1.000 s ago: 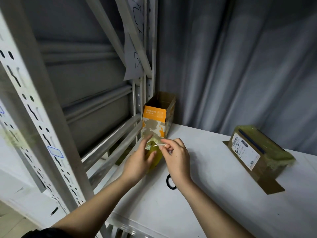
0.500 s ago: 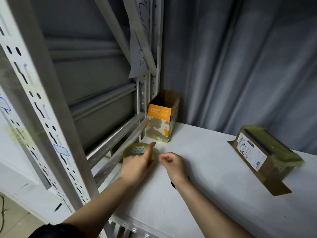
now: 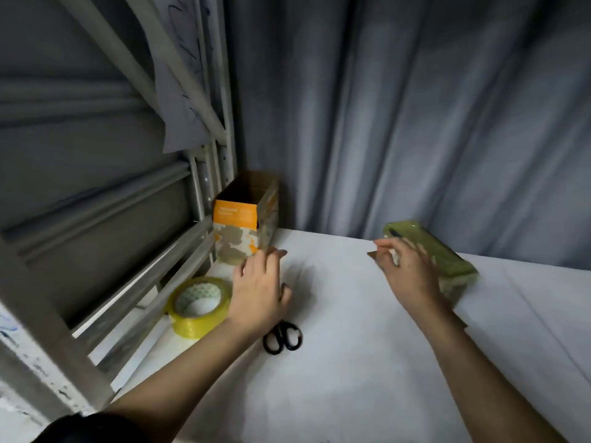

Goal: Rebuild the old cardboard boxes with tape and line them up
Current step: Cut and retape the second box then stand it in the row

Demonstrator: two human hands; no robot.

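Note:
An open-topped cardboard box (image 3: 244, 223) with an orange band stands upright at the table's back left corner. A roll of yellowish clear tape (image 3: 200, 305) lies flat near the left edge. My left hand (image 3: 259, 290) hovers between the roll and the box with relaxed fingers, holding nothing. A tape-wrapped greenish box (image 3: 447, 260) lies on the right. My right hand (image 3: 406, 270) is in front of it with fingers loosely bent, covering its near side; whether it touches the box I cannot tell.
Black-handled scissors (image 3: 283, 337) lie just below my left hand. The white table (image 3: 351, 378) stretches to the front and right. A grey metal rack (image 3: 96, 251) stands along the left edge, and a grey curtain (image 3: 415, 123) hangs behind.
My left hand has let go of the tape roll, which now lies on the table. My right hand has moved right to the tape-wrapped box. The scissors are now uncovered.

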